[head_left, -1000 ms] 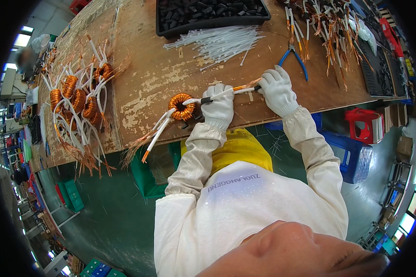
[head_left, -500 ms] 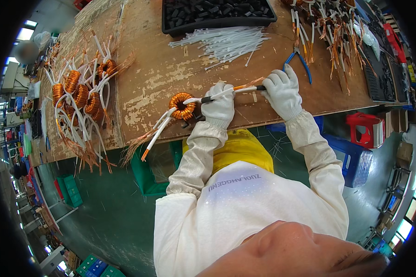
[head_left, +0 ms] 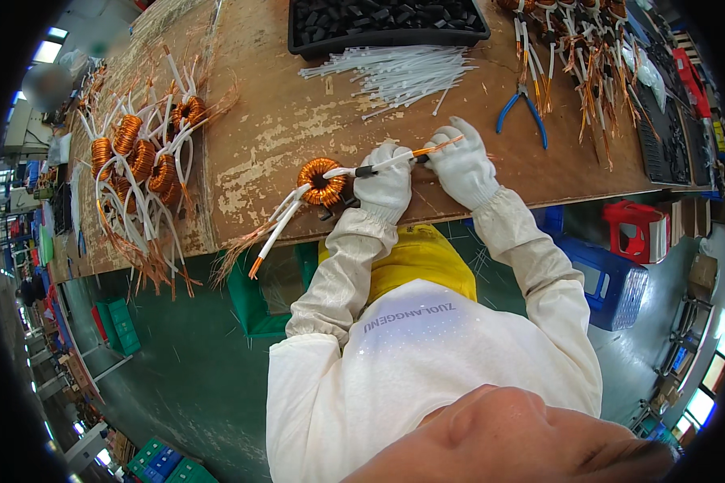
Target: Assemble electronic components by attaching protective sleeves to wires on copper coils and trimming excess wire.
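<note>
My left hand (head_left: 383,185), in a white glove, is closed around the white-sleeved leads of a copper-wound ring coil (head_left: 321,182). The coil sits just left of that hand, near the table's front edge, and its other leads hang toward the lower left with frayed copper ends. A black sleeve (head_left: 366,171) shows on the lead beside my left fingers. To the right, the gloved right hand (head_left: 464,167) pinches a second black sleeve (head_left: 420,159) on a lead. Above its fingers, a bare copper end (head_left: 443,146) points right.
White cable ties (head_left: 399,72) lie in a pile beyond my hands, before a black tray (head_left: 391,40) of small black pieces. Blue-handled pliers (head_left: 524,113) lie to the right. More coils (head_left: 141,165) are heaped at left, others at far right. A blue stool (head_left: 612,282) stands below.
My right hand has moved left, close to my left hand, and the black sleeve at its fingers has shifted left with it. The left hand and coil stay almost in place.
</note>
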Available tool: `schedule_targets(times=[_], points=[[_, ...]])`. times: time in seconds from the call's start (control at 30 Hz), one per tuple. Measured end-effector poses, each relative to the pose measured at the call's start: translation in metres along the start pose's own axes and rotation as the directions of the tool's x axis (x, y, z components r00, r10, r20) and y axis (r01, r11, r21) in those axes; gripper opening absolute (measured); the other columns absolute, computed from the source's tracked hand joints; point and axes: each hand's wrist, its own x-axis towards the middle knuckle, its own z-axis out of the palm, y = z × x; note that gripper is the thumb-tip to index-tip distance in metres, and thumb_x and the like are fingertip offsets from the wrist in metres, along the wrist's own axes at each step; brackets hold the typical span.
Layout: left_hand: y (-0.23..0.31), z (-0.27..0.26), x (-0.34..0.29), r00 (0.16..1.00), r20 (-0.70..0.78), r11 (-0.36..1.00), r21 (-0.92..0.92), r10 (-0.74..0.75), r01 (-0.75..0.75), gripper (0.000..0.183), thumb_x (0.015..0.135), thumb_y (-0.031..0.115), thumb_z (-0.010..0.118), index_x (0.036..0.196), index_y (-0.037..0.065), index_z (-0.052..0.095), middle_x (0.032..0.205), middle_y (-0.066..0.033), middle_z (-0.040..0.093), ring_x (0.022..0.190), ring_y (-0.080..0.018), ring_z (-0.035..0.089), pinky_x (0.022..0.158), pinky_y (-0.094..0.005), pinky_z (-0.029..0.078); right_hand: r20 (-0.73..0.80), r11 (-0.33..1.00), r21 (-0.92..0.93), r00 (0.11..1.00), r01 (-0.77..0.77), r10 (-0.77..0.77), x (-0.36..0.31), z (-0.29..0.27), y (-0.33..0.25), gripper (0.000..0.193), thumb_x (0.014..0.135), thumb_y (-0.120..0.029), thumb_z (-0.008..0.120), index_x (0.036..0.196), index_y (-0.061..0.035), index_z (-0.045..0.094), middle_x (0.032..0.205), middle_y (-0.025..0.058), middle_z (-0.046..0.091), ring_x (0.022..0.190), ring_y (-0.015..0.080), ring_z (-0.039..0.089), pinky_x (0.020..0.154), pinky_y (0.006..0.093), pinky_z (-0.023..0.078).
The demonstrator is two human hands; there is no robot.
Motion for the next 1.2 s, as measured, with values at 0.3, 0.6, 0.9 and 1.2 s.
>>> schedule_targets(times=[0.3, 0.6, 0.9, 1.2], points=[[0.02, -0.025, -0.003, 0.991, 0.038, 0.992, 0.023, 0.126, -0.127, 0.035, 0.083, 0.004, 0.067, 0.117, 0.008, 0.064, 0.107, -0.0177, 0.065, 0.097, -0.0381, 0.065, 0.084, -0.0463, 0.053, -0.092, 0.935, 0.346, 0.989, -0.076, 0.114, -0.007, 0.012, -0.009, 0.028, 0.073, -0.017, 0.077, 0.099, -0.0102, 0.071, 0.102, 0.0078, 0.069, 0.11, 0.0295, 0.063, 0.105, 0.045, 0.047], [-0.011, -0.123, -0.004, 0.968, -0.177, 0.981, 0.116, 0.176, -0.157, 0.05, 0.078, 0.019, 0.08, 0.124, 0.011, 0.064, 0.107, -0.0106, 0.065, 0.108, -0.0344, 0.061, 0.098, -0.0523, 0.046, 0.0, 0.923, 0.335, 0.98, -0.188, 0.2, -0.015, 0.018, -0.013, 0.035, 0.079, -0.014, 0.077, 0.113, -0.0122, 0.07, 0.116, 0.0099, 0.068, 0.11, 0.0337, 0.062, 0.098, 0.0471, 0.048], [-0.043, -0.108, -0.007, 0.996, -0.022, 0.992, 0.091, 0.088, -0.086, 0.012, 0.08, 0.021, 0.077, 0.092, 0.018, 0.076, 0.095, -0.0007, 0.069, 0.097, -0.028, 0.064, 0.087, -0.0434, 0.053, -0.02, 0.925, 0.37, 0.995, -0.088, 0.102, -0.007, 0.02, -0.014, 0.027, 0.08, -0.007, 0.074, 0.106, -0.0057, 0.067, 0.111, 0.0136, 0.065, 0.108, 0.0365, 0.06, 0.095, 0.0467, 0.048], [-0.045, -0.109, -0.004, 0.991, 0.027, 0.981, 0.144, 0.13, -0.132, 0.013, 0.083, 0.024, 0.075, 0.095, 0.017, 0.075, 0.097, -0.003, 0.069, 0.097, -0.0304, 0.064, 0.087, -0.0437, 0.053, 0.096, 0.951, 0.289, 0.992, -0.112, 0.087, -0.006, 0.025, -0.021, 0.026, 0.085, -0.018, 0.07, 0.11, -0.0108, 0.068, 0.113, 0.0117, 0.068, 0.117, 0.0314, 0.059, 0.102, 0.0438, 0.046]])
